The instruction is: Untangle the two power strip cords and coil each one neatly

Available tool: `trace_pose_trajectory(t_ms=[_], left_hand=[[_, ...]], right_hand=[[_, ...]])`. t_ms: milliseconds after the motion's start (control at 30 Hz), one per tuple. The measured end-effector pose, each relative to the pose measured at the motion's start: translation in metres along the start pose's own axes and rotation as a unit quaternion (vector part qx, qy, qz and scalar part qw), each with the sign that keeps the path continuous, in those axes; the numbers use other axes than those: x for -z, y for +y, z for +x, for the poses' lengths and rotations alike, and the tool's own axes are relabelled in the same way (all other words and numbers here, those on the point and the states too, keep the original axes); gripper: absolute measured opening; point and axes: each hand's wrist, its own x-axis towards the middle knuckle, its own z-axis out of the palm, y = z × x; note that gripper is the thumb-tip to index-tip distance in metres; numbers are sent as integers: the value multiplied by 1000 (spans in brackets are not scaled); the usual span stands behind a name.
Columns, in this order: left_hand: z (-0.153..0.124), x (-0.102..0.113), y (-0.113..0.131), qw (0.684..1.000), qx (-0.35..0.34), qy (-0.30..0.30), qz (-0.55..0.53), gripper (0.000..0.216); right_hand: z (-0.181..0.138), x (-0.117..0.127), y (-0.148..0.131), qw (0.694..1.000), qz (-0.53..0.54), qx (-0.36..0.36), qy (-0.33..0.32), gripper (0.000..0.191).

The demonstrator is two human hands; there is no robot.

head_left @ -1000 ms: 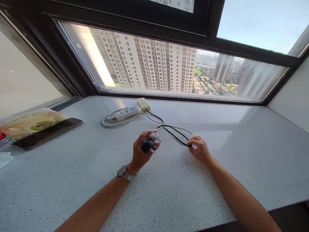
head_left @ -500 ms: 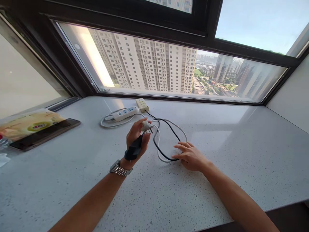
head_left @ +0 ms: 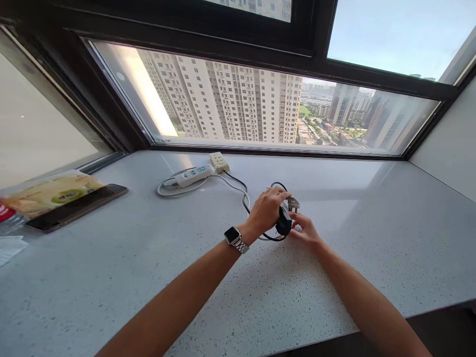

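Apparently gathering cords [head_left: 274,240]
Left hand [head_left: 265,212] clamps white plug [head_left: 293,203] and black plug [head_left: 284,223]; right hand [head_left: 306,230], right of black plug, grip unclear; next wants cords steadied

Left hand [head_left: 268,210] holding plugs [head_left: 283,223], looped cords [head_left: 275,240]

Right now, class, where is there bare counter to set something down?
The speckled white counter is bare between the right forearm and white wall, and between the flat black phone and left forearm. Crowded: left hand, right hand, bulky black plug and looped black cable; farther back, long white power strip and rectangular cream socket block.
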Motion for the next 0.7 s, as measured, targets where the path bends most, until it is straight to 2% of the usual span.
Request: trace_pose_trajectory(t_ms=[133, 300, 400, 500, 633, 700], left_hand=[[9, 3, 2, 999, -6, -23, -24, 35], [27, 9, 16, 992, -79, -97, 22, 43], [42, 10, 32, 980, -138, -127, 67, 43], [57, 5, 48, 969, -182, -128, 106, 34], [66, -14, 67, 958, -222, -118, 136, 26], [64, -27, 74, 951, -256, -117, 130, 23]], right_hand=[[1, -2, -3, 984, 160, -78, 22, 33], [5, 5, -2, 918, 343, -183, 73, 14], [6, 24, 2, 902, 351, -230, 103, 15], [3, 48, 4, 898, 348, -242, 121, 23], [-5, 76, -1, 893, 349, -252, 129, 40], [-10, 82, -9, 882, 346, -280, 156, 49]])
